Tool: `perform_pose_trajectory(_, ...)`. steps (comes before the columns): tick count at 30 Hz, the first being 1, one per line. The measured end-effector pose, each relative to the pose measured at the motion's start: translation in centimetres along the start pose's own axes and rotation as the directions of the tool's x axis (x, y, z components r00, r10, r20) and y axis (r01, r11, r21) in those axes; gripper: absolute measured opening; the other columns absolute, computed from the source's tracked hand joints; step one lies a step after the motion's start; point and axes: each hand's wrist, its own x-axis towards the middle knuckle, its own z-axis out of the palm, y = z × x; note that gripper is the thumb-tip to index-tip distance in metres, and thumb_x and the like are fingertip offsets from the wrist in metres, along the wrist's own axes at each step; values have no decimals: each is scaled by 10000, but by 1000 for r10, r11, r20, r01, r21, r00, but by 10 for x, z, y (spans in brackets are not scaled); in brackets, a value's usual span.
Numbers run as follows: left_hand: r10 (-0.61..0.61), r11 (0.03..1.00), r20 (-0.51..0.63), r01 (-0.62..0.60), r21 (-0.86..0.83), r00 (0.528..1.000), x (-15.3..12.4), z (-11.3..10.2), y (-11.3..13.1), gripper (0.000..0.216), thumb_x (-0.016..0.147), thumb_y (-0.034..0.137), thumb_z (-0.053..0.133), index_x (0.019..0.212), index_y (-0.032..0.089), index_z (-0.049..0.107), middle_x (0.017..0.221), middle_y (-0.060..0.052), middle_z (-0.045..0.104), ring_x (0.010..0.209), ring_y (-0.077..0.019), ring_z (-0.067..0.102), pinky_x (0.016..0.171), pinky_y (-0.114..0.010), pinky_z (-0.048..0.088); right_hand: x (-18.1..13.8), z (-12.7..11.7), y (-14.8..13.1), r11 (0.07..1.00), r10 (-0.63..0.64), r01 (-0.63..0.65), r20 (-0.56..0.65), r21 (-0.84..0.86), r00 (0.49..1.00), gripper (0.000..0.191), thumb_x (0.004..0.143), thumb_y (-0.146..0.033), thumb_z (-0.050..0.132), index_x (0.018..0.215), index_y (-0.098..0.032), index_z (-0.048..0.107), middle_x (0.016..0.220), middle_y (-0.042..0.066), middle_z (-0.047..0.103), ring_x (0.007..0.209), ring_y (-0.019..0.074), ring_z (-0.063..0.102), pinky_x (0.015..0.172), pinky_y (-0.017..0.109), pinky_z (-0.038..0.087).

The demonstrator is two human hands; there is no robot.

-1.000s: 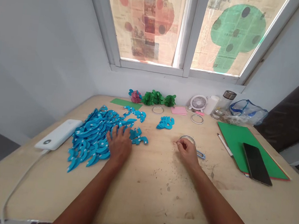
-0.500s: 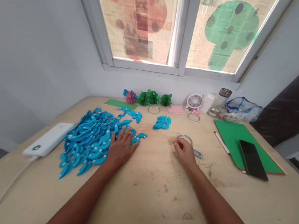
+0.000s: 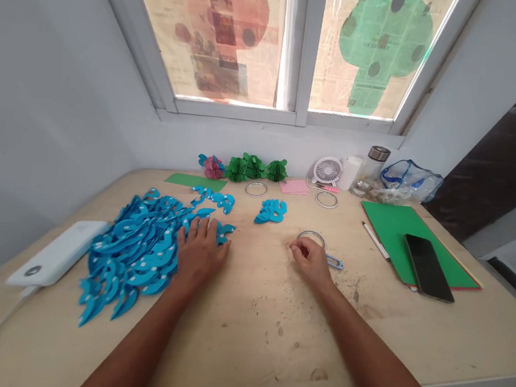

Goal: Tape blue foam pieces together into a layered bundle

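Observation:
My left hand (image 3: 199, 254) lies flat, palm down and fingers spread, over the right edge of a big heap of curved blue paper pieces (image 3: 141, 239) with small white squares on them. It covers some of the pieces. My right hand (image 3: 311, 262) rests on the tabletop with thumb and fingers pinched together; whatever is between the fingertips is too small to make out. Right behind this hand is a tape ring (image 3: 313, 234), and beside it a light-blue cutter (image 3: 334, 262). Between and beyond both hands sits a small cluster of blue pieces (image 3: 271, 211).
A white power bank (image 3: 59, 251) with a cable lies at the left. Green sheets (image 3: 387, 224), a phone (image 3: 427, 265) and a pen (image 3: 376, 240) lie at the right. Along the wall stand green paper shapes (image 3: 254, 166), a small fan (image 3: 327, 171) and a bottle (image 3: 372, 171).
The whole scene has shifted left in the view as my head turned slightly right. Both hands keep nearly the same places on the table, the left one still flat, the right still pinched.

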Motion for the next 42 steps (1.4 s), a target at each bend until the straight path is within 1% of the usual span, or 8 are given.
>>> perform_pose_trajectory(5,140,987,12,-139,-75,990,27,-7,34,467,821,333,411,1248,158,477,1372,-135,406,1293,-306,280,1043,-467,173,-1,-1,-4,1000,6,-6,3,-24,1000,119,746,-235,492,716,-186,596,674,19,577,593,138,482,548,251,348)
perform_pose_trajectory(7,226,967,74,-214,-136,971,43,-1,53,451,832,319,397,1263,202,463,1362,-118,418,1258,-283,339,1023,-444,217,-2,-1,-5,1000,-2,2,4,-24,1000,118,749,-236,493,715,-189,595,680,19,579,598,139,487,552,251,352)
perform_pose_trajectory(13,264,952,254,-208,-225,931,68,28,98,448,844,380,385,1280,288,431,1380,-96,388,1187,-285,404,947,-451,296,-1,1,-4,999,-31,30,-9,-29,999,119,755,-225,493,725,-188,602,688,19,577,606,136,493,562,249,362)
perform_pose_trajectory(19,299,942,275,-237,-236,914,51,37,100,469,865,408,330,1291,236,426,1403,-112,361,1253,-294,333,986,-458,253,-2,1,-8,998,-51,50,-14,-47,999,117,760,-220,492,720,-192,598,689,18,572,614,136,489,573,250,362)
perform_pose_trajectory(28,314,940,302,-251,-230,900,-12,12,93,530,856,455,336,1340,243,375,1417,-99,353,1305,-317,263,1027,-475,199,-1,-4,-5,997,-39,37,-24,-63,999,117,763,-225,482,726,-188,586,693,22,578,626,147,500,589,258,368)
perform_pose_trajectory(32,281,946,257,-222,-236,925,-35,3,91,513,848,451,369,1319,252,413,1405,-93,374,1300,-319,269,1029,-485,204,0,-5,-4,993,-62,60,-22,-98,998,130,772,-241,479,717,-187,584,676,25,576,611,150,500,583,262,369)
perform_pose_trajectory(35,257,943,147,-215,-253,955,-41,0,92,449,835,424,421,1253,275,492,1390,-84,398,1293,-324,275,1024,-495,215,-1,-4,-3,987,-100,97,-16,-126,995,143,780,-244,469,726,-183,586,698,32,592,625,151,511,593,262,374)
perform_pose_trajectory(42,278,901,-98,-294,-320,956,-36,-2,92,175,813,264,511,912,250,654,1167,-65,595,1220,-304,391,1019,-515,215,-1,-6,-2,980,-119,109,-51,-167,992,151,786,-256,463,705,-180,565,670,20,569,613,143,499,586,255,367)
